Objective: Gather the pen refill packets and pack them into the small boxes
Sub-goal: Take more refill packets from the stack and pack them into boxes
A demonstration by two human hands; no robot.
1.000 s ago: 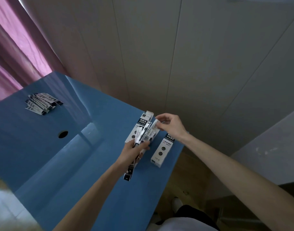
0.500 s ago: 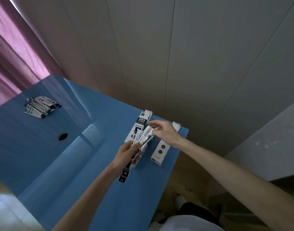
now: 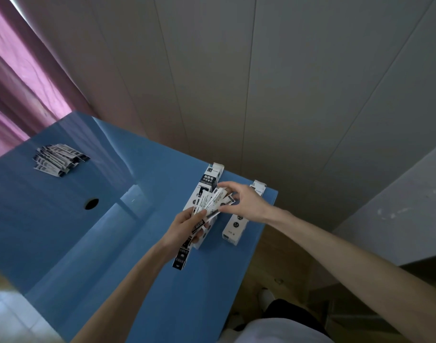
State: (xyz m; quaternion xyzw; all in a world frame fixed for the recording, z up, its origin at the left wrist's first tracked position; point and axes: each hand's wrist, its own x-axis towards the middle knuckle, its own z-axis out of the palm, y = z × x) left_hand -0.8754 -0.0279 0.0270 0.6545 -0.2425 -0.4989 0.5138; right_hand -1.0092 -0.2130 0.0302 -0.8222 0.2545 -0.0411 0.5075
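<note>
Panelling of pale grey boards [image 3: 286,82] filled the background, with a pink curtain [image 3: 21,78] at the far left. Below these a glossy blue table top [image 3: 63,231] was seen, pierced by a small round dark hole [image 3: 91,203].

Two long white cardboard boxes were laid near the table's right corner, well apart from the hole. The left white box with black printed label [image 3: 208,180] was set with its open flap toward the wall; the right white box [image 3: 234,231] was placed just beside it, partly hidden by the right wrist.

A fanned bundle of black-and-white pen refill packets [image 3: 212,204] was held above the left box. Its middle was gripped by the left hand [image 3: 184,229], fingers curled round it, so that the packets' upper ends spread out beyond the fingers and one dark lower end hung out beneath the palm. The upper end of the bundle was pinched between thumb and fingertips of the right hand [image 3: 246,201].

A second loose pile of black-and-white refill packets [image 3: 58,159] was left lying on the table at the far left, near the curtain, untouched by either hand.
</note>
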